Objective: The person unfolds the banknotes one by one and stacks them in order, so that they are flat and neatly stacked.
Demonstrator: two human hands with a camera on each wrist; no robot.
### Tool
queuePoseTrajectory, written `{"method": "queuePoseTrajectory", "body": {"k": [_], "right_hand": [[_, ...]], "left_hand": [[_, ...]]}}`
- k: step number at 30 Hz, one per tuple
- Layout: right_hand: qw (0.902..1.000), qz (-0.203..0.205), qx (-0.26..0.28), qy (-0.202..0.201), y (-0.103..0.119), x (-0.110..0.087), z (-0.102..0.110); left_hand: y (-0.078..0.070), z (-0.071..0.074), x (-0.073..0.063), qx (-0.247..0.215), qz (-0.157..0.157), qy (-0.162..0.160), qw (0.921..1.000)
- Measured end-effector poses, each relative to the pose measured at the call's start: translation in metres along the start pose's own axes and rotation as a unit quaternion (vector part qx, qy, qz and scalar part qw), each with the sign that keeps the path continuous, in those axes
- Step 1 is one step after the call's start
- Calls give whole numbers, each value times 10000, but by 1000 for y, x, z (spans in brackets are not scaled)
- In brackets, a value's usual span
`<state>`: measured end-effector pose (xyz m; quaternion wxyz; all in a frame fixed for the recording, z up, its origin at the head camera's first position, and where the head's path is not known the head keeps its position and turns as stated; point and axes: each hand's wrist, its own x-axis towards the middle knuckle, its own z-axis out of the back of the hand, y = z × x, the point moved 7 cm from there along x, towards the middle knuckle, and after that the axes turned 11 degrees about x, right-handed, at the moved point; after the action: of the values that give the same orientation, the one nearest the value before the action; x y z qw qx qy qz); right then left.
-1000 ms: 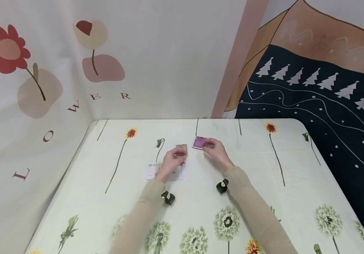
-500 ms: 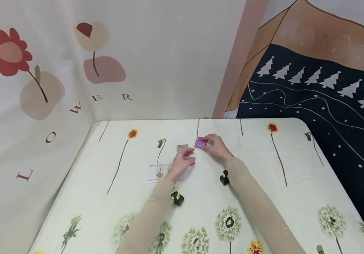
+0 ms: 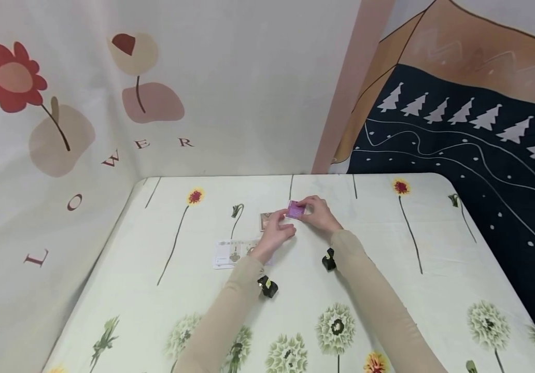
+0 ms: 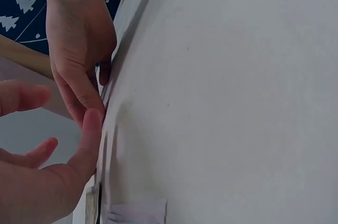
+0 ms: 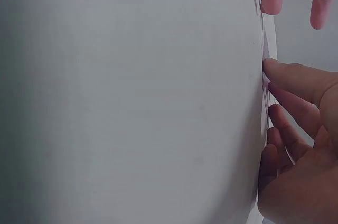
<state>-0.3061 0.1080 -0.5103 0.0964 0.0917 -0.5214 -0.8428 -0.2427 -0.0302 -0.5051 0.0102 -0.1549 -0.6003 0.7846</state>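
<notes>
A small purple printed piece of paper, like a folded banknote, lies toward the back of the table. My right hand pinches its right side between thumb and fingers; in the right wrist view only a thin edge of it shows. My left hand comes to its left edge with a fingertip, the other fingers spread apart. Just left of that hand is a small brown printed note, partly covered. Pale lilac banknotes lie flat, stacked, under the left wrist, their right part hidden.
A white flower-printed cloth covers the table. Behind the table's back edge hangs a pale curtain, with a dark tree-patterned cloth at the right. Black wrist cameras sit on both sleeves.
My left hand has moved right, off the brown note and over to the purple note. The right hand has shifted slightly with the purple note, its fingers now set further over it.
</notes>
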Motion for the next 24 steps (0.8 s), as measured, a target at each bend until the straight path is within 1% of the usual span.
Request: {"method": "queuePoseTrajectory", "body": {"k": [2, 7, 11, 15, 18, 21, 24], "right_hand": [[10000, -36, -17, 8, -1, 0, 0], [9999, -52, -77, 66, -3, -1, 1], [9999, -36, -102, 44, -3, -1, 1], [10000, -3, -73, 26, -2, -1, 1], [10000, 61, -43, 27, -1, -2, 1], [9999, 97, -29, 23, 0, -4, 1], [10000, 37, 11, 6, -1, -4, 1]], "left_hand": [[-1, -2, 0, 79, -13, -11, 10000], [0, -5, 2, 574, -93, -16, 9983], [1, -5, 8, 680, -70, -75, 9976], [0, -4, 15, 623, -56, -159, 9979], [-3, -4, 18, 506, 25, -128, 9986], [-5, -4, 21, 257, 165, -95, 9995], [-6, -3, 25, -36, 271, -117, 9996]]}}
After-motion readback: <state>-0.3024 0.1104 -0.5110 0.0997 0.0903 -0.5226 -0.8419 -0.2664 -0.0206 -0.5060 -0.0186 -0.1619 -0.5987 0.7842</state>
